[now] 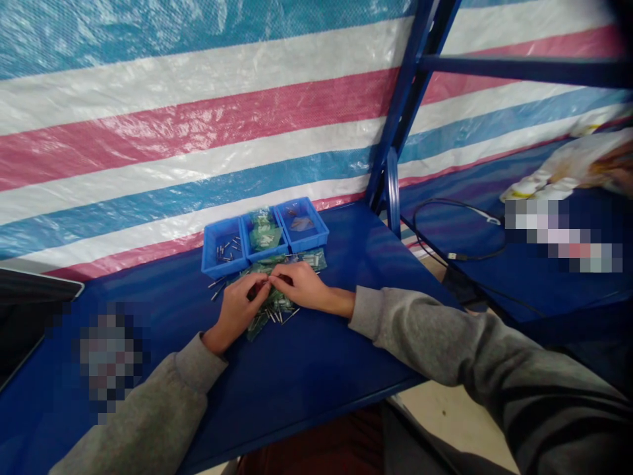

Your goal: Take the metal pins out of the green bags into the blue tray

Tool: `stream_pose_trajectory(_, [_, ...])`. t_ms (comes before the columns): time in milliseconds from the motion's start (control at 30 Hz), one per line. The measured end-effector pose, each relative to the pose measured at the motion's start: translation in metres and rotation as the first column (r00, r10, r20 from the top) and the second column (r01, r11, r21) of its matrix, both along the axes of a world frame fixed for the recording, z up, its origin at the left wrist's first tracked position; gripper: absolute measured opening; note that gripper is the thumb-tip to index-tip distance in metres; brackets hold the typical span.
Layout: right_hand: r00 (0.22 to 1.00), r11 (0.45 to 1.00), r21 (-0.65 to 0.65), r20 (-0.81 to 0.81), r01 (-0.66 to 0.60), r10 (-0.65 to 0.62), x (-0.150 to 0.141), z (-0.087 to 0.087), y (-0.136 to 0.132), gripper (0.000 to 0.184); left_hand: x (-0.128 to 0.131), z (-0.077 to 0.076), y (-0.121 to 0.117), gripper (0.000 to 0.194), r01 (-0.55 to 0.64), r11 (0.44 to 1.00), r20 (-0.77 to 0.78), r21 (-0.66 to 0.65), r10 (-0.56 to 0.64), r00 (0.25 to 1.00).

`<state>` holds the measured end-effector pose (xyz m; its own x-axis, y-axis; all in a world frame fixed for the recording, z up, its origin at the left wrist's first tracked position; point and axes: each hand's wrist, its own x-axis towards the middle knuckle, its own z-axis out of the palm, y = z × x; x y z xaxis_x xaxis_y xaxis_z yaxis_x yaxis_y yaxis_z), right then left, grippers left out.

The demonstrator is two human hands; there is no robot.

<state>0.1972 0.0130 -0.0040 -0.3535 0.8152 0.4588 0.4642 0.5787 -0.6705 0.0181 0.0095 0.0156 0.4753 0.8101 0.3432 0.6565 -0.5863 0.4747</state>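
Observation:
My left hand (242, 305) and my right hand (302, 285) meet over the blue table, fingertips pinched together. Whatever is between them is too small and covered to make out. Under and around the hands lies a pile of green-tinted plastic bags (256, 324) mixed with thin metal pins (273, 315). Just behind stand three joined blue bins. Several short metal pins lie in the left bin (226, 267), green plastic packets (264, 237) fill the middle one, and the right bin (320, 239) holds a small clear bag (301, 224).
A dark screen-like panel (30, 316) stands at the left edge. Behind the table hangs a striped plastic sheet (198, 132), with a blue metal post (395, 112) at its right. A black cable (420, 218) and a plastic bag (568, 161) lie on the neighbouring table.

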Motion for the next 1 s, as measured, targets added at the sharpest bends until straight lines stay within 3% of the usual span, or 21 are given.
stream_pose_trajectory(367, [1.000, 1.000, -0.010, -0.024, -0.006, 0.006, -0.0007, 0.0031, -0.0030, 0.026, -0.0015, -0.0007, -0.0009, 0.022, -0.045, 0.999, 0.057, 0.007, 0.045, 0.997])
stream_pose_trajectory(533, [1.000, 1.000, -0.008, -0.021, -0.010, 0.009, -0.0015, 0.0012, -0.0035, 0.035, -0.0038, -0.0009, -0.0032, 0.032, -0.104, 0.994, 0.039, 0.030, 0.102, 0.994])
stream_pose_trajectory(733, [0.995, 0.999, 0.037, -0.098, -0.028, 0.032, -0.0010, 0.0013, -0.0060, 0.024, -0.0053, -0.0001, -0.0049, 0.036, -0.161, 0.984, 0.075, 0.071, 0.156, 0.985])
stream_pose_trajectory(1000, [0.997, 0.999, 0.036, -0.068, -0.030, 0.032, -0.0001, 0.0015, -0.0042, 0.033, -0.0047, -0.0003, -0.0050, 0.014, -0.121, 0.976, 0.196, 0.180, 0.085, 0.977])
